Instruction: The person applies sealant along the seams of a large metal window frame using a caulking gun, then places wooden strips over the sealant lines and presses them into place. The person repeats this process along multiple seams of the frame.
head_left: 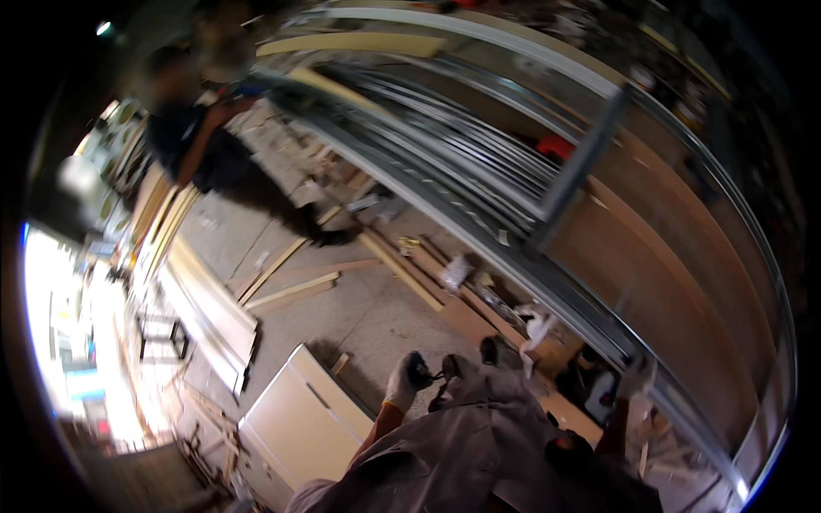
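Nearest us, the long metal frame [584, 162] runs from eleven o'clock round to four o'clock, its lower rail passing just beside our body. Our right hand [637, 377] is at that rail at four o'clock, blurred, so we cannot tell whether its fingers are clamped on the metal or apart. At six o'clock, our gloved left hand [400, 382] hangs well apart from the frame, near our shoes; its fingers curl around or against something dark, and we cannot tell whether that is a held thing or part of the glove. Inside the frame we see a bundle of shiny metal strips [462, 132] toward one o'clock, a red thing at two and brown boards [667, 286] at three. Crumpled white plastic [537, 327] lies beside the rail at four. Farther out, a pale panel with a dark slot [295, 423] rests at seven, long white panels [202, 309] lie at eight, and a co-worker [192, 145] stands at ten.
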`<action>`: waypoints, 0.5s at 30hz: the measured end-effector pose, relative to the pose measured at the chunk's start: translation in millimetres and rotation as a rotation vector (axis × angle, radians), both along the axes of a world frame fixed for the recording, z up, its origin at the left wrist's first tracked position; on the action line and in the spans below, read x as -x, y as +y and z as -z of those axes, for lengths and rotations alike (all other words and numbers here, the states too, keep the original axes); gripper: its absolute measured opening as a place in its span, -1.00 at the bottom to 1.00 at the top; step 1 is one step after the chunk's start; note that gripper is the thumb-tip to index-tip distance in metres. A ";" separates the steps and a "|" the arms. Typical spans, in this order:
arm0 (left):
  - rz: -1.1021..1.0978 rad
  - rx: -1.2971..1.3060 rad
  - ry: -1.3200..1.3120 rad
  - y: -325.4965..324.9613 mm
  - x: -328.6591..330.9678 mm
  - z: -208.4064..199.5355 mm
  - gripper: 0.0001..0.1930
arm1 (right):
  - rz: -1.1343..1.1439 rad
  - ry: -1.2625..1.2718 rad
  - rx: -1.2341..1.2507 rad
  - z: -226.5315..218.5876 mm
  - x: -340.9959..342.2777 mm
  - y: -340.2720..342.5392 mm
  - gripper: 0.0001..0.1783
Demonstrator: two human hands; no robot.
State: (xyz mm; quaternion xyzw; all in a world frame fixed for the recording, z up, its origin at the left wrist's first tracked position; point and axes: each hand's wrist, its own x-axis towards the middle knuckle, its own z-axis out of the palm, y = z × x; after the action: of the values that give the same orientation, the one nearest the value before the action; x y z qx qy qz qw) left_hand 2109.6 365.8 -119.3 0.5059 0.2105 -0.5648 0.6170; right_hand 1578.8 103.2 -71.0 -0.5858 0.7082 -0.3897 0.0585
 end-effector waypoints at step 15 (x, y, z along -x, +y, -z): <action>0.165 0.029 0.073 -7.6 -18.4 15.8 -0.51 | 0.118 0.158 0.008 -20.3 -15.0 -3.4 -0.86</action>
State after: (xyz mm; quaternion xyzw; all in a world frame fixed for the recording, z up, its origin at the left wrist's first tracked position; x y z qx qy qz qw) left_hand 2127.9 358.3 -135.1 0.4916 0.1822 -0.6349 0.5675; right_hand 1593.7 99.8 -50.7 -0.5722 0.7422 -0.3480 -0.0230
